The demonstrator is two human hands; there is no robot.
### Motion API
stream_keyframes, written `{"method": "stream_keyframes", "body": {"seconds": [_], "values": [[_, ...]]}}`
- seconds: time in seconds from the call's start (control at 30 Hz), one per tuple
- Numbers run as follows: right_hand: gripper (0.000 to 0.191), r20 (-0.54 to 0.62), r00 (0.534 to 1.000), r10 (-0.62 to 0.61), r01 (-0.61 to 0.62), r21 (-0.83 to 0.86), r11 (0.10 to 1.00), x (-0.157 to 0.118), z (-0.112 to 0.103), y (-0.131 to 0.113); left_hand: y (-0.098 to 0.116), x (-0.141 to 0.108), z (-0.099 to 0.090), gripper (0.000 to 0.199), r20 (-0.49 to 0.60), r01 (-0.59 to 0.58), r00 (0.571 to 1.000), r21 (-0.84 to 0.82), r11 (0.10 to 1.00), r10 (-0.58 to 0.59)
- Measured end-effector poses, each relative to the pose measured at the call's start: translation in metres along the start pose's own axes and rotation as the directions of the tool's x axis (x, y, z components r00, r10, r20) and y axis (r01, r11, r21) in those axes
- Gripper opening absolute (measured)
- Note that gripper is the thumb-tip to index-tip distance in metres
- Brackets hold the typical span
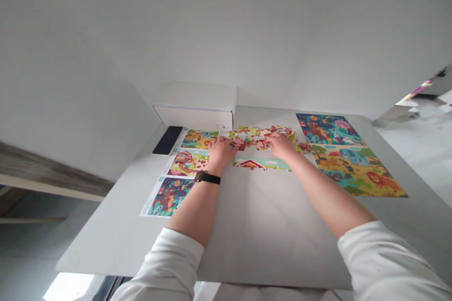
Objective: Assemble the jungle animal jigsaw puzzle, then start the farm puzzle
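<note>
Loose jigsaw puzzle pieces [253, 131] lie in a heap on the table, mostly red, yellow and green. My left hand [221, 151], with a black band on its wrist, rests at the heap's left side, fingers apart and touching pieces. Over the heap's right part is my right hand [282, 146], its fingers spread and slightly bent among the pieces. Neither hand visibly lifts a piece; the fingertips are small and partly hidden. Just in front of the heap, a joined puzzle strip [271, 163] shows a red barn roof, sky and green.
A white box [194, 115] stands at the back against the wall, with a black phone [167, 140] beside it. Left of my hand lies a sheet with three pictures [187, 163]. Two finished puzzles, one dark [330, 129] and one yellow [358, 171], lie on the right.
</note>
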State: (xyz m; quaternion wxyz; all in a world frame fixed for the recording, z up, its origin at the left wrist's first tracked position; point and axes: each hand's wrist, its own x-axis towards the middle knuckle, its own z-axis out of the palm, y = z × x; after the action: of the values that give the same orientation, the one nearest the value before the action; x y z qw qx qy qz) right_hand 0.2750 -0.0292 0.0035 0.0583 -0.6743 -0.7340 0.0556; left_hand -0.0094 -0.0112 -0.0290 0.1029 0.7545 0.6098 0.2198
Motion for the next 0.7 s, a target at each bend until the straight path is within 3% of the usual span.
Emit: {"method": "stream_keyframes", "body": {"seconds": [0.1,0.27,0.43,0.57,0.7], "values": [[0.045,-0.034,0.999,-0.033,0.033,0.018,0.999,0.002,0.002,-0.008,-0.002,0.000,0.004,0.030,-0.009,-0.025,1.000,-0.039,0.999,0.024],[0.041,-0.114,0.974,-0.198,0.205,0.059,0.977,0.008,0.008,-0.036,0.001,-0.001,0.003,0.027,0.009,-0.073,0.997,-0.060,0.996,0.074],[0.031,-0.045,0.936,-0.349,0.350,0.028,0.936,0.013,0.012,-0.066,0.004,-0.001,0.002,0.030,-0.017,-0.057,0.998,-0.064,0.996,0.057],[0.032,-0.052,0.971,-0.235,0.232,-0.067,0.970,0.017,0.011,-0.074,0.003,0.000,0.003,0.040,-0.076,-0.051,0.996,-0.056,0.997,0.047],[0.033,-0.066,0.989,-0.133,0.126,-0.094,0.988,0.029,0.008,-0.077,0.004,0.000,0.004,0.050,-0.035,0.013,0.999,-0.051,0.999,-0.015]]}}
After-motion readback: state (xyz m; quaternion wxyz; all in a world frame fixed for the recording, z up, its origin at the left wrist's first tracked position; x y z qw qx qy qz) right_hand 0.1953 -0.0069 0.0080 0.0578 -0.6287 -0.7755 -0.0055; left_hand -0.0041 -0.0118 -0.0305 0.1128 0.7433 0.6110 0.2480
